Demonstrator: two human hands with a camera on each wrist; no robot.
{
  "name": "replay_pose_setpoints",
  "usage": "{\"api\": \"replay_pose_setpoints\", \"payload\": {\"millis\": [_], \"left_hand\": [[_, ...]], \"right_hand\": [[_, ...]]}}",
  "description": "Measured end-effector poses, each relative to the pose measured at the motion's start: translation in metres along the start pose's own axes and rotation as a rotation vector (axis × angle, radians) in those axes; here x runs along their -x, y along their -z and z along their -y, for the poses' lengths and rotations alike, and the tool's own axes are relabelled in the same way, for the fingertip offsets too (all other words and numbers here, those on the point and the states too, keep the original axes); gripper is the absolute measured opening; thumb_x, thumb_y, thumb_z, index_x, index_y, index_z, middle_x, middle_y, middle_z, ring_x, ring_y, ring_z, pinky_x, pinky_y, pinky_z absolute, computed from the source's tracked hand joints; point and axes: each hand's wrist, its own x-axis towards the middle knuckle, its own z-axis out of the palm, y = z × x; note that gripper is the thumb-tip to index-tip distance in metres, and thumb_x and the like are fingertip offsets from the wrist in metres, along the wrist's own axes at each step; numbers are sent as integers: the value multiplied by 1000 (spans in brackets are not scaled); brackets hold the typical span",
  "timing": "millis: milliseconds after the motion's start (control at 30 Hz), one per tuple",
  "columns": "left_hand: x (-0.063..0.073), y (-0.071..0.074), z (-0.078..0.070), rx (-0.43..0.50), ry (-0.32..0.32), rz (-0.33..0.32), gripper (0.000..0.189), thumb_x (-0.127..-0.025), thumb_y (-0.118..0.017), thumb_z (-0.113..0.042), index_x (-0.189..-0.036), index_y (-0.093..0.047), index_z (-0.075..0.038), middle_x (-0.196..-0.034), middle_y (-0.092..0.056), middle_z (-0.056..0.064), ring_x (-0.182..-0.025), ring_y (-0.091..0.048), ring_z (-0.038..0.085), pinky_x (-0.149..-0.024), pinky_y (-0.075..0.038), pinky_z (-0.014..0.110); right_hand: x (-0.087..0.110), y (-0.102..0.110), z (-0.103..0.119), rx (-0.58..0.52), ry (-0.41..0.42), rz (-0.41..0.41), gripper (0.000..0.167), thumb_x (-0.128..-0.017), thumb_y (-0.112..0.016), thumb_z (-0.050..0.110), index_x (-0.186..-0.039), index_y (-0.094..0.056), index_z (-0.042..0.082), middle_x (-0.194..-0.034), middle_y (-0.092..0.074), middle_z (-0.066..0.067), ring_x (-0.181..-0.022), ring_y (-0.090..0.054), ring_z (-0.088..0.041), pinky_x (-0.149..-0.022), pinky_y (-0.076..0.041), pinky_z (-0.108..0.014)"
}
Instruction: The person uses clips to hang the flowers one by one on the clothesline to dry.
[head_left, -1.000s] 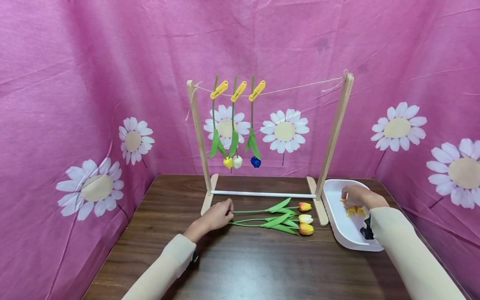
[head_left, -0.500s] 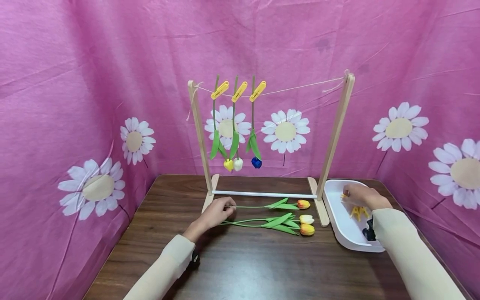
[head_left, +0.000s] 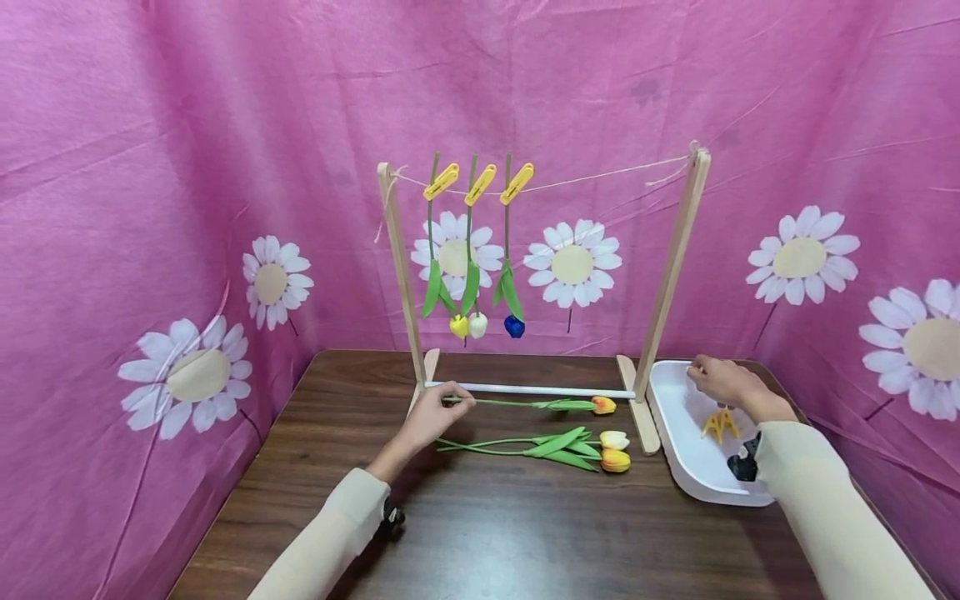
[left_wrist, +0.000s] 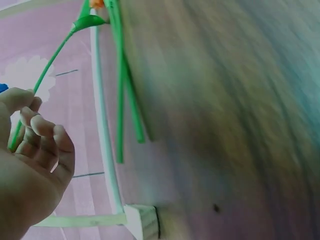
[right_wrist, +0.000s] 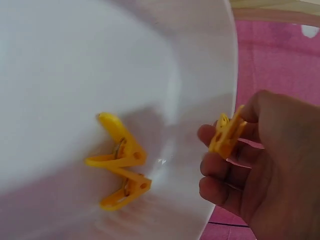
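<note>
My left hand [head_left: 435, 414] pinches the stem end of an orange-yellow tulip [head_left: 603, 405], raised slightly at the stem; its green stem [left_wrist: 52, 60] runs between thumb and finger in the left wrist view. My right hand [head_left: 731, 386], over the far end of the white tray [head_left: 678, 467], holds a yellow clothespin [right_wrist: 227, 135] between thumb and fingers. Two more yellow clothespins [right_wrist: 122, 162] lie in the tray. On the table in front, a white tulip [head_left: 613, 440] and another orange-yellow tulip [head_left: 616, 461] lie side by side, stems crossing.
A wooden stand [head_left: 670, 279] carries a string [head_left: 600, 176]. From it a yellow tulip [head_left: 459, 326], a white tulip [head_left: 477, 324] and a blue tulip [head_left: 514, 326] hang heads down by yellow clothespins [head_left: 517, 183]. A white rod [head_left: 532, 389] joins the stand's feet.
My left hand has drawn one tulip away from the other two, lifting its stem end toward the stand. My right hand has risen from the tray with a clothespin.
</note>
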Motion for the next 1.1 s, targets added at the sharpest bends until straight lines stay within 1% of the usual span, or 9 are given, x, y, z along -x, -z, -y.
{"api": "replay_pose_setpoints", "payload": {"millis": [133, 233, 267, 367, 433, 633, 833, 967, 1100], "left_hand": [[-4, 1, -8, 145, 50, -69, 10, -96, -79, -16, -99, -79, -7, -79, -72, 8, -64, -54, 8, -61, -46, 20], [-5, 1, -14, 259, 81, -95, 13, -98, -78, -16, -102, -77, -4, -78, -68, 10, -62, -58, 15, -60, -49, 20], [-5, 1, -16, 302, 86, -101, 14, -99, -78, -15, -104, -76, -2, -77, -67, 12, -63, -60, 17, -61, -51, 21], [-5, 1, -22, 404, 60, -110, 20, -102, -74, -14, -108, -70, 4, -83, -71, 15, -67, -68, 21, -68, -58, 26], [-5, 0, -26, 456, 20, -105, 22, -105, -69, -14, -112, -65, 6, -91, -74, 18, -70, -75, 21, -74, -64, 34], [-10, 1, -39, 610, -100, -44, 23, -114, -50, -16, -119, -46, 6, -128, -70, 35, -94, -82, 33, -92, -60, 66], [-21, 3, -50, 715, -150, -37, 17, -113, -53, -12, -118, -50, 4, -123, -65, 46, -98, -81, 21, -102, -61, 53], [-27, 3, -55, 752, -143, -57, 23, -105, -63, 1, -120, -58, 17, -115, -73, 36, -92, -79, 16, -95, -65, 43], [-31, 2, -60, 707, -160, -40, 26, -107, -62, -3, -122, -61, 18, -115, -76, 29, -92, -80, 15, -91, -66, 40]], "right_hand": [[1, 4, 3, -34, 35, -49, 59, -116, -28, 34, -133, -49, -18, -114, -64, -39, -75, -64, -29, -54, -52, -36], [-1, 3, 5, -75, 66, -85, 66, -118, -22, 37, -132, -51, -20, -125, -59, -45, -70, -65, -28, -52, -53, -36], [-1, 3, 6, -100, 71, -92, 65, -118, -23, 38, -128, -53, -19, -118, -61, -44, -65, -63, -26, -50, -53, -37], [-1, 3, 11, -166, 87, -112, 54, -119, -28, 31, -116, -57, -14, -88, -64, -31, -51, -58, -21, -47, -52, -37], [1, 5, 16, -211, 84, -113, 47, -119, -29, 27, -113, -56, -12, -80, -61, -20, -53, -57, -20, -48, -53, -37], [3, 12, 26, -315, 61, -124, 46, -116, -24, 20, -128, -46, -19, -107, -61, -34, -66, -59, -19, -56, -56, -34], [4, 19, 34, -322, 54, -155, 56, -116, -18, 30, -136, -40, -18, -90, -52, -16, -62, -51, -19, -54, -50, -33], [6, 24, 39, -319, 89, -167, 67, -118, -15, 38, -144, -39, -19, -89, -50, -13, -60, -50, -18, -54, -47, -32], [10, 30, 47, -337, 139, -200, 62, -119, -21, 36, -144, -43, -17, -84, -52, -9, -60, -52, -18, -58, -46, -30]]}}
